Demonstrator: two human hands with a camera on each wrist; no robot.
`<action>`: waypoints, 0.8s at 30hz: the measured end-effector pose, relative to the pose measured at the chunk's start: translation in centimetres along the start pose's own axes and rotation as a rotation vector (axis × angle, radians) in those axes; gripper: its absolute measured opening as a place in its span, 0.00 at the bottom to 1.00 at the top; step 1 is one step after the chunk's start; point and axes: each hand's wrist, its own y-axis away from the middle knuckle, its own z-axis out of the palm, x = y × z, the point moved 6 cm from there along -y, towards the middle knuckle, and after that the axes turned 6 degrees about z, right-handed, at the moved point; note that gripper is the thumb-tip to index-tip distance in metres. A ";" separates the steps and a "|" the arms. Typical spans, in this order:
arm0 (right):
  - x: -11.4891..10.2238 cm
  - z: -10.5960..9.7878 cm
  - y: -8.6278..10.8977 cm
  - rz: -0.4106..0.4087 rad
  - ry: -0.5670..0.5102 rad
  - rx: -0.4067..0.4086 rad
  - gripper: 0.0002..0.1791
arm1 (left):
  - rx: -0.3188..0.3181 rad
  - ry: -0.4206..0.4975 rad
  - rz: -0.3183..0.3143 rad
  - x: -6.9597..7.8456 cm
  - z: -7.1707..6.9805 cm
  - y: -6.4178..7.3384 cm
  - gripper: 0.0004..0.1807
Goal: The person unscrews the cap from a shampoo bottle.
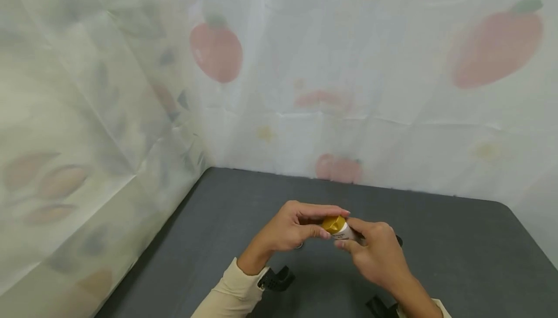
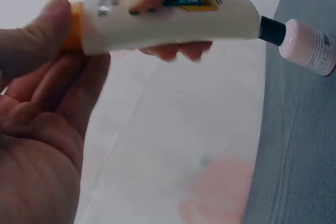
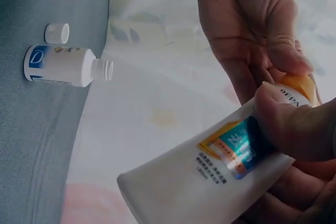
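Note:
A white squeeze tube (image 3: 173, 182) with a gold-orange cap (image 1: 333, 224) is held up above the table between both hands. The left hand (image 1: 285, 226) pinches the cap, its thumb on one side and its fingers reaching over the other. Around the body of the tube, close to the cap, the right hand (image 1: 379, 250) grips with thumb and fingers. The tube lies tilted in the right wrist view, with a teal and orange label (image 3: 236, 150) facing up. Part of its body is hidden by the right hand in the head view.
On the dark grey table (image 1: 457, 245) stands a white bottle (image 3: 60, 65) with an uncovered neck, beside a loose white cap (image 3: 56, 33). A pink bottle (image 2: 304, 45) with a black cap (image 2: 272, 30) is near the right hand. Printed white sheets (image 1: 279, 143) hang around the table.

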 end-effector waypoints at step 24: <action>-0.5 -0.6 0.7 -0.110 0.081 0.176 0.20 | 0.311 -0.140 0.133 0.0 1.1 0.5 0.24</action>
